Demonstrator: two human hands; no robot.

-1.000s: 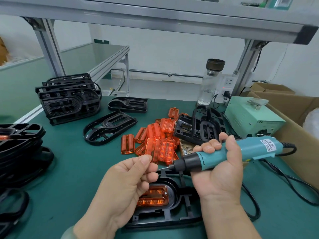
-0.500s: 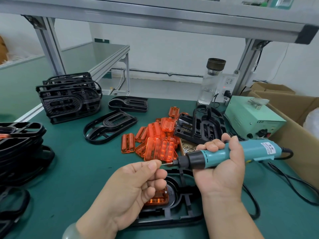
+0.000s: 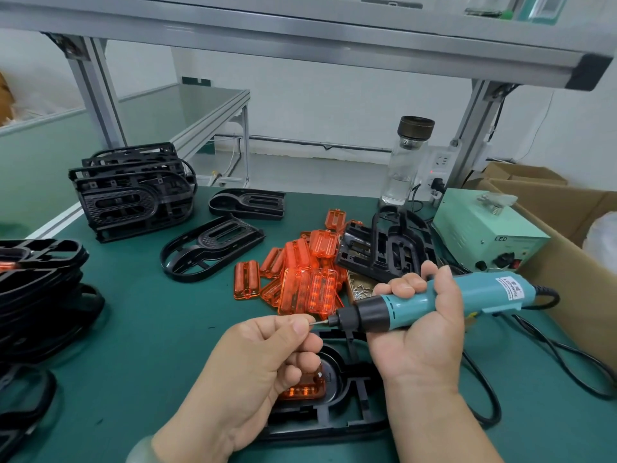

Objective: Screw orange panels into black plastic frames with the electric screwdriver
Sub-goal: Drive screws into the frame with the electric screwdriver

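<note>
The right hand [image 3: 421, 339] grips the electric screwdriver [image 3: 410, 309], its bit pointing left at a tiny screw [image 3: 312, 324] pinched by the left hand [image 3: 263, 362]. Just beneath both hands lies the black frame [image 3: 350, 426], holding an orange panel [image 3: 307, 390].

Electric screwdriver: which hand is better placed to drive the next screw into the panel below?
Right. The right hand grips the electric screwdriver above the orange panel in the black frame; the left hand only pinches a screw at the bit.

An assembly workshop: aluminium-framed workbench [image 3: 140, 329], stacked black frames [image 3: 133, 192], screwdriver power supply [image 3: 484, 228]
</note>
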